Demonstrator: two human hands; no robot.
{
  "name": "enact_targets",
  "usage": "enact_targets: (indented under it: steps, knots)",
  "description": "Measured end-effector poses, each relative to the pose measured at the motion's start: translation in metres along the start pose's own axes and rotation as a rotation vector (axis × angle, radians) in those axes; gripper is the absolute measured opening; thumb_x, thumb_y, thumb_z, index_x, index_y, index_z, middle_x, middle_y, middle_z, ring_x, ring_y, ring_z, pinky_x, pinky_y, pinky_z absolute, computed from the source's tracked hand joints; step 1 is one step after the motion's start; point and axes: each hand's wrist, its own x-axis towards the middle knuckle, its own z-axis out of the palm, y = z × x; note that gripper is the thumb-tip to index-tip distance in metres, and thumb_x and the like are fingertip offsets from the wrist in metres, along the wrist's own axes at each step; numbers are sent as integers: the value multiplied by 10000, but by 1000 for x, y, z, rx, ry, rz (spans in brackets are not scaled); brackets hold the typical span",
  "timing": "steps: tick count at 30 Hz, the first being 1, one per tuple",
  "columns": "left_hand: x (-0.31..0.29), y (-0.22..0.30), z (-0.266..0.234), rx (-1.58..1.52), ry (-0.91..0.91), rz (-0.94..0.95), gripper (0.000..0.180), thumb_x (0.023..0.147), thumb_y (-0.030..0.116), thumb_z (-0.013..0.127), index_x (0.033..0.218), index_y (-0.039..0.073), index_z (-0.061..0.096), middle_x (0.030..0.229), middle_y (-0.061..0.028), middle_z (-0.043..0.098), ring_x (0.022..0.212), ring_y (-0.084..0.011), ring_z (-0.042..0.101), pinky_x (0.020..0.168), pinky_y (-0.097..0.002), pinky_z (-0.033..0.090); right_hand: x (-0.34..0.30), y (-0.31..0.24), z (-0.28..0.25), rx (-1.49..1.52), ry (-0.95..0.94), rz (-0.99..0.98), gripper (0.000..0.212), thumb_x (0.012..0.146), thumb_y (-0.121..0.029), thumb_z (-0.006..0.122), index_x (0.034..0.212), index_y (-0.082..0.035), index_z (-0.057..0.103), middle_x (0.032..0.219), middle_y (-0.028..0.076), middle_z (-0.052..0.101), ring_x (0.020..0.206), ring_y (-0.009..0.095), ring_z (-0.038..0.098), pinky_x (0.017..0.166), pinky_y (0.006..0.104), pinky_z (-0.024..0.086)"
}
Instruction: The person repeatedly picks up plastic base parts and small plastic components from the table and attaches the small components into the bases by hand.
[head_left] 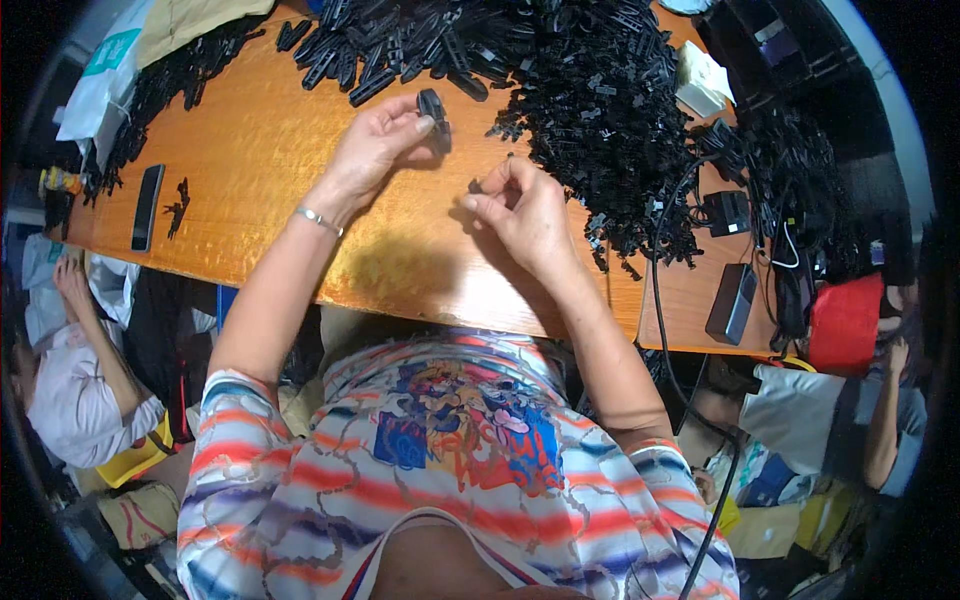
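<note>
Over the wooden table (250, 200), my left hand (375, 145) pinches a black elongated plastic part (430, 105) between thumb and fingers, held up on its edge. To the right and a little nearer, my right hand (525, 205) grips a small black plastic piece (476, 187) at its fingertips. The two pieces are apart. Beyond my left hand lies a heap of long black slotted plastic parts (400, 45). A large pile of small black plastic pieces (610, 120) spreads beyond and to the right of my right hand.
A phone (148, 208) and a few loose black pieces (178, 205) lie at the left. On the right are a black box (732, 303), a black adapter (727, 213), tangled cables (790, 180) and a white block (703, 80). One cable (655, 250) hangs over the table's edge. Other people sit at both sides.
</note>
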Motion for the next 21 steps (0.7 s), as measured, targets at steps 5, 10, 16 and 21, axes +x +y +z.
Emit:
enact_targets:
  steps: [5, 10, 16, 21]
  knots:
    - [-36, -5, 12, -184, -42, 7, 456, 1068, 159, 683, 1487, 21, 568, 1208, -129, 774, 958, -134, 767, 852, -252, 647, 8, -13, 16, -152, 94, -152, 232, 880, -89, 885, 889, 6, 674, 737, 90, 702, 648, 136, 663, 612, 324, 546]
    - [-50, -4, 16, -201, -64, 43, 435, 1070, 165, 687, 1472, 32, 585, 1218, -57, 751, 1076, -126, 734, 914, -272, 617, 13, -16, 26, -66, 265, -531, 113, 895, -10, 815, 961, -16, 724, 852, 122, 709, 713, 233, 703, 650, 344, 559]
    - [-52, -7, 17, -198, -86, 67, 424, 1073, 152, 684, 1467, 35, 583, 1245, -53, 743, 1114, -131, 725, 970, -298, 598, 11, -19, 28, -142, 302, -652, 143, 851, 48, 792, 957, -18, 722, 918, 147, 705, 809, 312, 723, 679, 382, 579]
    - [-51, -7, 21, -217, -61, 63, 415, 1077, 91, 654, 1477, 17, 569, 1219, -68, 746, 1064, -122, 738, 886, -264, 638, 11, -17, 28, -143, 296, -644, 161, 836, 51, 799, 959, -18, 721, 953, 149, 706, 838, 317, 729, 695, 388, 590]
